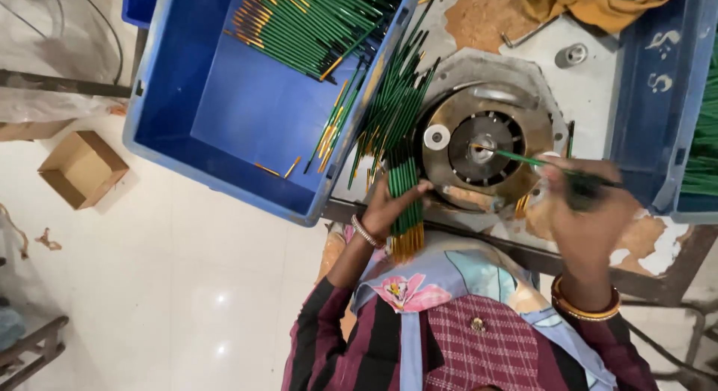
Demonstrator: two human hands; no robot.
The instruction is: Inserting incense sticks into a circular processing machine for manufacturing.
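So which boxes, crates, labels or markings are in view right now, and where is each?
Cardboard box: floor at left, small, open, brown.
Large blue crate: upper left, rectangular plastic, green sticks inside.
Second blue crate: right edge, pale markings on its wall.
No screens or signs.

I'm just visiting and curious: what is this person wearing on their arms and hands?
Both hands are bare, no gloves. The left hand has a thin beaded bangle at the wrist; the right hand has a thicker gold-and-dark bangle. The sleeves are striped maroon and black.
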